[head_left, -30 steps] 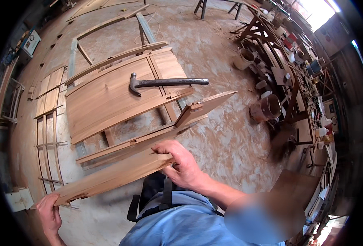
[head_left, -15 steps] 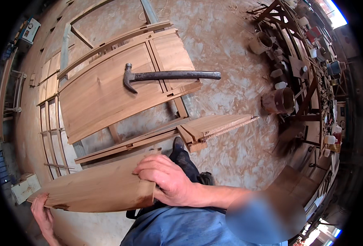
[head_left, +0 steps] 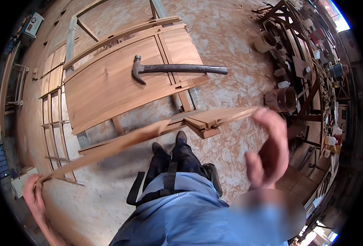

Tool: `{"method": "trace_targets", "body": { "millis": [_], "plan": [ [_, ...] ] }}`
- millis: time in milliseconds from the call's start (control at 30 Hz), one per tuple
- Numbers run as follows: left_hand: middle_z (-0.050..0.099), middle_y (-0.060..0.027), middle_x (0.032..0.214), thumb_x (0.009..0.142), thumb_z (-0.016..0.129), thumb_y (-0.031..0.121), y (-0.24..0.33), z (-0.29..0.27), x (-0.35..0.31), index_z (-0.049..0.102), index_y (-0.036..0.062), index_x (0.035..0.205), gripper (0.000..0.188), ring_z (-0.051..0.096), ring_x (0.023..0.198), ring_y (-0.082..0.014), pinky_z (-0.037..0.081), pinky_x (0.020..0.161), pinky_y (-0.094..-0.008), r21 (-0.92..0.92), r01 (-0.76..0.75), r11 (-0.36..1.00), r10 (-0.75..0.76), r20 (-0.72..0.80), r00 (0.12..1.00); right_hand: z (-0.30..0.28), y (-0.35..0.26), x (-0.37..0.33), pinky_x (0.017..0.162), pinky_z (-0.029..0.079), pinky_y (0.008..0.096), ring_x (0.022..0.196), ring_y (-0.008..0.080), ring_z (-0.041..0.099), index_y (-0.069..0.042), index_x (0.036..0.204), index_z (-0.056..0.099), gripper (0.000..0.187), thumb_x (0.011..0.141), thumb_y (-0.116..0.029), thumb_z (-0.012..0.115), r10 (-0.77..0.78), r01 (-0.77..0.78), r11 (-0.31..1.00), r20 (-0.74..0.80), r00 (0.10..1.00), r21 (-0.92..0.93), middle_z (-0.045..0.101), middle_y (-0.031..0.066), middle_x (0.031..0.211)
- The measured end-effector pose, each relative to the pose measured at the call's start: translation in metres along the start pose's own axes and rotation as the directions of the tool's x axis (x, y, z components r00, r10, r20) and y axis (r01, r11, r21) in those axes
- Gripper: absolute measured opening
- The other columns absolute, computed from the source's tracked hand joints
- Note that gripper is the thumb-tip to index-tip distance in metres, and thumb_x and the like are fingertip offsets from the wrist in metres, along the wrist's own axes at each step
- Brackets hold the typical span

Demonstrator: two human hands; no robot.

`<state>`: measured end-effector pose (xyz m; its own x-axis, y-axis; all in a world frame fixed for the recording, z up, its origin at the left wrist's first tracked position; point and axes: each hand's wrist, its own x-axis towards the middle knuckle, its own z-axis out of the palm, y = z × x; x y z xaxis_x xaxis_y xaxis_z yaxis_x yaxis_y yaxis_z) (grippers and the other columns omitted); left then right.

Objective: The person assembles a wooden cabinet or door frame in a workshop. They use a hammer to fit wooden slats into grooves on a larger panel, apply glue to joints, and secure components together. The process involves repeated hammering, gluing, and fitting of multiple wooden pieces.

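Note:
My left hand (head_left: 34,194) is closed on the near-left end of a thin wooden board (head_left: 120,143), which now shows nearly edge-on and slants up to the right. The board's far end overlaps a partly assembled wooden panel with a grooved frame piece (head_left: 202,127); whether they touch I cannot tell. At the right, my right hand (head_left: 271,147) is raised and empty, with thumb and fingers apart and slightly blurred. Its fingertips are close to that panel's right end. Farther off, a claw hammer (head_left: 181,69) lies across a larger framed wooden panel (head_left: 116,82).
The panels rest on a metal and wood stand (head_left: 72,37). A slatted wooden frame (head_left: 52,123) is on the left, near a white box (head_left: 19,186). Buckets (head_left: 279,100) and a cluttered bench (head_left: 316,90) line the right side. My shoes (head_left: 182,137) are below the board.
My right hand has let go of the board and moved right, its fingers opening. The board has tilted from showing its broad face to nearly edge-on, its right end farther away. My left hand still holds it.

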<state>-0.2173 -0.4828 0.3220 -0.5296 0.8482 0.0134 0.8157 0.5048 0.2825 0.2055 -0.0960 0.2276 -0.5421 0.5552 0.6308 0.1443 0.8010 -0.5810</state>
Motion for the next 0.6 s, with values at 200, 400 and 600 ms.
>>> {"method": "trace_targets", "body": {
  "millis": [200,400,600],
  "plan": [
    [0.06,-0.0129,0.084,0.083,0.058,-0.001,0.015,0.018,0.034,0.059,-0.0041,0.094,0.011,0.056,0.073,-0.0235,0.043,0.066,-0.0312,-0.024,-0.183,0.983,0.183,-0.001,0.983,0.0,0.023,0.015,0.109,0.029,0.0527,0.12,0.0353,0.049,0.001,0.122,0.052,0.059,0.07,-0.018,0.075,0.17,0.02,0.901,0.396,0.903,-0.433,0.057,0.016,0.121],
    [0.061,-0.0121,0.079,0.08,0.061,-0.002,0.032,0.027,0.047,0.06,-0.0038,0.092,0.012,0.056,0.069,-0.0239,0.043,0.063,-0.0306,-0.051,-0.24,0.969,0.242,0.034,0.97,0.019,0.025,0.006,0.106,0.033,0.0472,0.107,0.03,0.055,-0.005,0.113,0.055,0.05,0.069,-0.017,0.076,0.222,0.033,0.861,0.434,0.873,-0.508,0.061,0.0113,0.104],
    [0.063,-0.0129,0.08,0.08,0.062,-0.002,0.025,0.046,0.049,0.061,-0.0036,0.092,0.012,0.058,0.068,-0.0248,0.045,0.063,-0.0304,-0.068,-0.285,0.956,0.288,0.03,0.957,0.023,0.027,0.003,0.093,0.04,0.0412,0.092,0.0276,0.056,-0.007,0.098,0.059,0.035,0.068,-0.016,0.076,0.174,0.052,0.867,0.398,0.901,-0.496,0.06,0.007,0.089]
  ]
}}
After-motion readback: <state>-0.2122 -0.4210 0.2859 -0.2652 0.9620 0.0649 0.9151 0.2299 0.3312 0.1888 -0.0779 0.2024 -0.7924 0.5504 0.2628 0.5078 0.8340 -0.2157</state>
